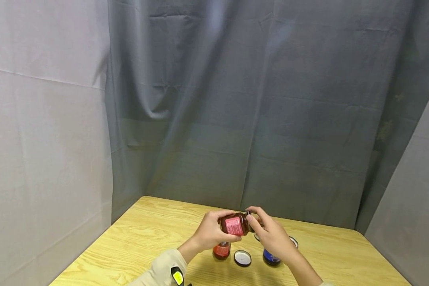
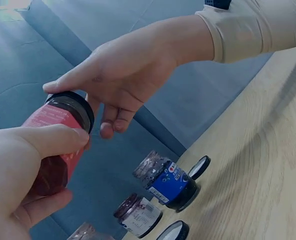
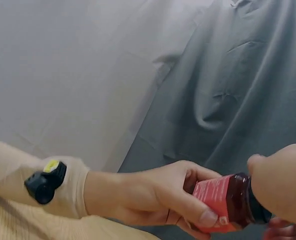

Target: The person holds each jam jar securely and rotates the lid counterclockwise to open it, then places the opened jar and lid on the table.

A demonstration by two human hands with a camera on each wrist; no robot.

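Red-labelled jar, held on its side above the wooden table. Left hand wraps the body; right hand pinches the black lid at the rim. Probably glass: rigid, smooth, breakable, best gripped around the label. Below stand a blue-labelled jar, open, and loose lids.

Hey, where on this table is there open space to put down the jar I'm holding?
The wooden table is bare on its left, from the red-label jar to the left edge, and along the right past the blue-label jar. It is crowded under your hands: those jars and a loose lid sit close together there.
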